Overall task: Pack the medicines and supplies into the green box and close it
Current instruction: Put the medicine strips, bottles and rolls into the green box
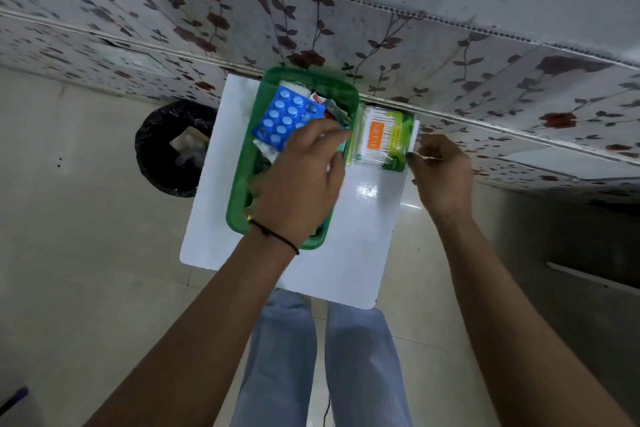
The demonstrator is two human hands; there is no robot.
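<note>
Your green box [242, 184] sits open on the white table [360, 236], with a blue blister pack [285, 120] and other packets in its far end. Your left hand [301, 180] reaches into the box, fingers curled; I cannot tell what it grips. Just right of the box lies the cotton-bud pack [384, 137]. Your right hand [441, 170], right of that pack, pinches a single bud [429, 158].

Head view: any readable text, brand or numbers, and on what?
"TULIPS", faint, on the orange label of the cotton swab pack, right of the green box.
Small print on the pack's green side: too blurred to read.
Blue blister pack in the box: no legible text.
Other packets in the box: nothing readable.
</note>
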